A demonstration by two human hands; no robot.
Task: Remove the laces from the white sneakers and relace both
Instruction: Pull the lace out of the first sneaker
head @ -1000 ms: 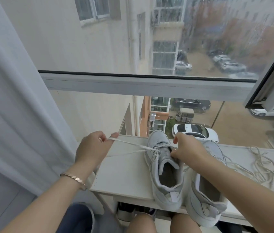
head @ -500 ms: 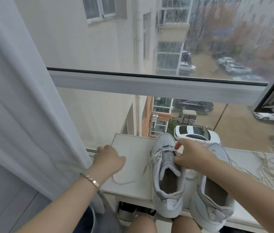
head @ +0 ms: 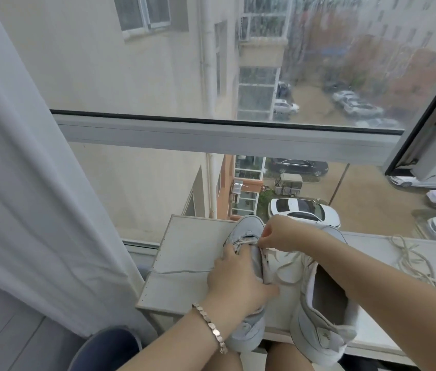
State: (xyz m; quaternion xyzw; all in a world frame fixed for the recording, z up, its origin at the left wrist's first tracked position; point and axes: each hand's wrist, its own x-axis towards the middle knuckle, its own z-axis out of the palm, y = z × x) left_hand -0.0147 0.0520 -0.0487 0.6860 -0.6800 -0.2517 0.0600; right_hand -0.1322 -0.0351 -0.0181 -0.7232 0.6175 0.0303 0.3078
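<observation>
White sneaker [head: 246,230] sits partly laced, its lace [head: 184,271] trailing loose leftward.

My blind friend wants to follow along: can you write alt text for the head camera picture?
A person's left hand grips a white sneaker on a white shelf by a window, while the right hand pinches its lace near the toe. A second sneaker sits beside it, a loose lace lying farther right.
</observation>
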